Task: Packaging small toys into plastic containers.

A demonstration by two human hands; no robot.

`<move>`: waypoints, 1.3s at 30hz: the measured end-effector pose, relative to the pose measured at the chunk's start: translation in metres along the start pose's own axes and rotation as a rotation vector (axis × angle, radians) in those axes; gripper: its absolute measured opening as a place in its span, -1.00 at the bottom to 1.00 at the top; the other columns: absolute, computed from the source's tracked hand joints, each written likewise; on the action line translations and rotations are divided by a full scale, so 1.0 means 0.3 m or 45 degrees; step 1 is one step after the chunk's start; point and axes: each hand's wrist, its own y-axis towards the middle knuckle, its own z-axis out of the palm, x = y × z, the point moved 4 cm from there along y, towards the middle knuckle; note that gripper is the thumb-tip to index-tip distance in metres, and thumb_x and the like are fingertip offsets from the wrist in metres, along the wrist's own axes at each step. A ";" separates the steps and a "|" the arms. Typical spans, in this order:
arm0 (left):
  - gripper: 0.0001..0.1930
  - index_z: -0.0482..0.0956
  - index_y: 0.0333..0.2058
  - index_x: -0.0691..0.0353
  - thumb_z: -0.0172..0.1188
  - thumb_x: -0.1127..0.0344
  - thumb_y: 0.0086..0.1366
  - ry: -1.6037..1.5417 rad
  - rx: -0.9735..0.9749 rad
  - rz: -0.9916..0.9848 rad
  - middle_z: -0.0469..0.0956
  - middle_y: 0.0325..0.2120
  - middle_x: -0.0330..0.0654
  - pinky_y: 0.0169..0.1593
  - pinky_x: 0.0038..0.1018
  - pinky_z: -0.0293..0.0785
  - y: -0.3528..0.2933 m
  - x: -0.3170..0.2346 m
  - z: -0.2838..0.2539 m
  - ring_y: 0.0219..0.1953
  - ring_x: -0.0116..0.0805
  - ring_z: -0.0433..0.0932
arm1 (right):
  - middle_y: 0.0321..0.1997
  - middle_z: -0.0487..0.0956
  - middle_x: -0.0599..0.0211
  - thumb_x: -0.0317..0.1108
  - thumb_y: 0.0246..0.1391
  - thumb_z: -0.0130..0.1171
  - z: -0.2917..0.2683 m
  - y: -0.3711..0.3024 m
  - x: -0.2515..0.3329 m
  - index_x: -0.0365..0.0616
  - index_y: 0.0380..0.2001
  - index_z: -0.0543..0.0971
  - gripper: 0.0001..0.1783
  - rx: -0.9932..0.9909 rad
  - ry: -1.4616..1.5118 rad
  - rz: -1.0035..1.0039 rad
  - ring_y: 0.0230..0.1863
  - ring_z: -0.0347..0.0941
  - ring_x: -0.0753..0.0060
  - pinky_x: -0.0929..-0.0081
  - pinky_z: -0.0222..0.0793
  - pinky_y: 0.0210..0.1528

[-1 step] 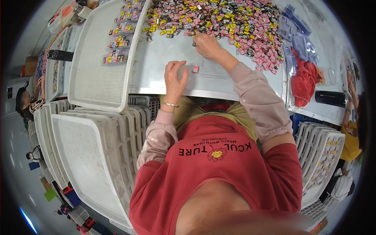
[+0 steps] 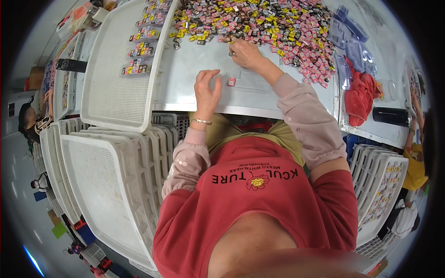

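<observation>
Tiles (image 2: 259,22) lie heaped far on the tabletop (image 2: 181,88); picking seems underway. Right hand (image 2: 246,54) bends fingers at their near edge, hold unclear; left hand (image 2: 206,91), half open, looks empty near one pink tile (image 2: 231,82). Next probably needs light pinch.

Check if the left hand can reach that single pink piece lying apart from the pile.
Likely yes: the left hand is open beside the pink piece, only tabletop shows between, and the right hand is at the pile.

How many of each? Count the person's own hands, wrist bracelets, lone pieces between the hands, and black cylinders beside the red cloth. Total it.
Left hand and right hand: 2
Bracelet: 1
Lone pink piece: 1
Black cylinder: 1
Total: 5
</observation>
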 end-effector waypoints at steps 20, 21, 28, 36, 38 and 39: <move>-0.66 0.59 -0.25 0.19 0.34 0.40 -0.10 0.124 0.336 0.376 0.52 -0.24 -0.21 -0.07 -0.35 0.33 -0.037 -0.046 0.063 -0.15 -0.18 0.40 | -0.52 0.58 0.45 -0.42 -0.03 0.23 -0.010 -0.333 0.034 -0.19 -0.45 0.60 -0.93 -0.183 1.186 0.491 -0.50 0.49 0.67 0.65 0.36 -0.50; -0.66 0.59 -0.25 0.19 0.34 0.40 -0.10 0.122 0.340 0.372 0.52 -0.24 -0.21 -0.07 -0.35 0.33 -0.048 -0.041 0.073 -0.15 -0.18 0.40 | -0.52 0.58 0.45 -0.42 -0.03 0.23 0.009 -0.335 0.058 -0.19 -0.45 0.60 -0.93 -0.181 1.187 0.495 -0.50 0.49 0.67 0.65 0.36 -0.50; -0.69 0.62 -0.25 0.18 0.31 0.43 -0.07 0.213 0.217 0.363 0.53 -0.23 -0.24 -0.07 -0.36 0.32 -0.076 -0.044 0.076 -0.17 -0.22 0.41 | -0.48 0.56 0.19 -0.46 -0.12 0.23 -0.041 -0.326 0.078 -0.21 -0.48 0.59 -0.92 -0.342 0.831 0.278 -0.49 0.53 0.34 0.47 0.43 -0.43; -0.69 0.62 -0.25 0.18 0.30 0.44 -0.07 0.216 0.190 0.341 0.53 -0.23 -0.26 -0.08 -0.38 0.30 -0.086 -0.044 0.081 -0.17 -0.24 0.42 | -0.43 0.55 0.24 -0.51 -0.15 0.21 -0.025 -0.339 0.114 -0.21 -0.39 0.58 -0.84 -0.148 0.550 0.269 -0.44 0.53 0.29 0.40 0.44 -0.37; -0.68 0.62 -0.25 0.18 0.30 0.44 -0.07 0.219 0.200 0.328 0.53 -0.23 -0.26 -0.08 -0.37 0.31 -0.083 -0.044 0.086 -0.17 -0.25 0.42 | -0.42 0.54 0.22 -0.52 -0.15 0.20 -0.028 -0.336 0.112 -0.21 -0.39 0.59 -0.84 -0.126 0.554 0.273 -0.43 0.53 0.27 0.39 0.43 -0.35; -0.68 0.62 -0.25 0.18 0.30 0.44 -0.07 0.220 0.199 0.324 0.53 -0.23 -0.26 -0.08 -0.37 0.31 -0.084 -0.040 0.085 -0.17 -0.25 0.42 | -0.41 0.53 0.21 -0.53 -0.15 0.19 -0.029 -0.333 0.113 -0.21 -0.39 0.59 -0.84 -0.107 0.559 0.276 -0.41 0.53 0.26 0.37 0.43 -0.34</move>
